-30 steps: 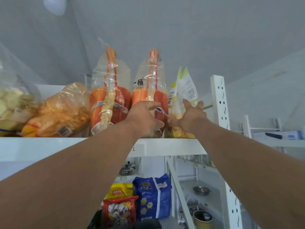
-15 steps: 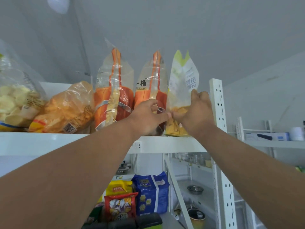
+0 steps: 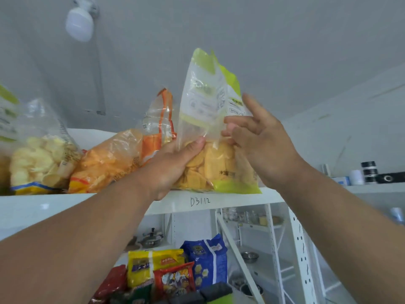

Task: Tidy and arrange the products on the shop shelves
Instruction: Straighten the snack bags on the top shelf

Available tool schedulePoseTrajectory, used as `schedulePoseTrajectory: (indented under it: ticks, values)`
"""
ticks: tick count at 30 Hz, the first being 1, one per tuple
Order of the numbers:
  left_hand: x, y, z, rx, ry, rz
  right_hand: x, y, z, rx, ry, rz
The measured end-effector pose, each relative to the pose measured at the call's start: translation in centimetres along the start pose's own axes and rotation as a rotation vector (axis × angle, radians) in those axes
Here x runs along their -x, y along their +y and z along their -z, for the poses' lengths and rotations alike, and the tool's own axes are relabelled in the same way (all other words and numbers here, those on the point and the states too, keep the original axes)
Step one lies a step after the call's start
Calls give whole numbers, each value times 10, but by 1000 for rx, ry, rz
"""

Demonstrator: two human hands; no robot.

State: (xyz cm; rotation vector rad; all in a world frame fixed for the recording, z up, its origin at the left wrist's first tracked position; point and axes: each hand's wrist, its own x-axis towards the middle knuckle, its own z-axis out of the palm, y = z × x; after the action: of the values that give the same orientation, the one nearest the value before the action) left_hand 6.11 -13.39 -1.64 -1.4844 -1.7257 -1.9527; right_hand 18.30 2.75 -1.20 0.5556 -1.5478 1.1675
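Green-trimmed snack bag (image 3: 215,137), clear plastic with yellow chips filling its lower half, stands upright on the front edge of the top shelf (image 3: 54,207), its green base sitting just above the handwritten label "D3112" (image 3: 200,201). The left hand (image 3: 173,163) holds the bag low on its left side: the thumb lies across the front of the plastic over the chips, and the other fingers pass behind, out of sight, so this grip is a pinch on the bag's lower left part. The right hand (image 3: 260,143) is at the bag's right side, a little higher, level with the top of the chips. Its fingers are spread and loose, the forefinger pointing up beside the printed panel, the others lightly bent toward the plastic; whether they touch it I cannot tell. The bag thus lies between the two hands, its top rising well above both.

Behind the left hand an orange-striped bag (image 3: 161,121) stands upright. Left of it an orange chip bag (image 3: 109,159) lies slumped on the shelf, and further left is a bag of pale crisps (image 3: 41,154). On the shelf below are a blue pack (image 3: 207,257), a yellow pack (image 3: 151,266) and a red pack (image 3: 175,279). A white lamp (image 3: 80,24) hangs from the ceiling.
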Motion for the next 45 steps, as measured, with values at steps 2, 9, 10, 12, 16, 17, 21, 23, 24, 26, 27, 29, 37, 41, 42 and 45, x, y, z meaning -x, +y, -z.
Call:
schedulePoseTrajectory:
  ticks: [2, 9, 10, 12, 16, 17, 21, 23, 24, 26, 27, 29, 37, 41, 42, 45]
  values:
    - [20, 9, 23, 7, 28, -34, 5, -3, -10, 148, 99, 25]
    - [98, 31, 88, 78, 35, -27, 44, -11, -53, -184, -183, -423]
    - [108, 31, 94, 48, 24, -13, 51, -10, -58, -263, -272, -440]
    - [127, 29, 105, -67, 59, -10, 64, -5, -65, -334, -341, -412]
    - [156, 18, 121, -344, 155, -100, 88, 1, -75, -286, -179, -347]
    - [162, 17, 122, -293, 185, -95, 94, 2, -77, -257, -137, -337]
    - [175, 10, 118, -225, -26, -26, 117, 6, -84, -231, -53, -336]
    - [181, 10, 105, -296, -72, -53, 127, 2, -89, -239, -40, -350]
    - [183, 11, 100, -323, -26, -96, 130, 1, -89, -257, -40, -365]
    - [184, 10, 94, -328, 57, -145, 133, 0, -84, -311, -72, -381]
    - [186, 11, 92, -305, 71, -163, 133, 1, -79, -345, -97, -380]
    - [190, 9, 93, -224, 80, -174, 134, 3, -68, -429, -145, -391]
    - [192, -7, 66, -200, 40, -202, 151, -4, -46, -431, -183, -379]
    - [191, -9, 43, -531, 244, -402, 160, -11, -32, -385, 22, -345]
    - [193, -6, 34, -677, 277, -460, 162, -11, -29, -357, 76, -350]
    - [195, 2, -2, -937, -3, -409, 170, -13, -24, -270, 194, -335]
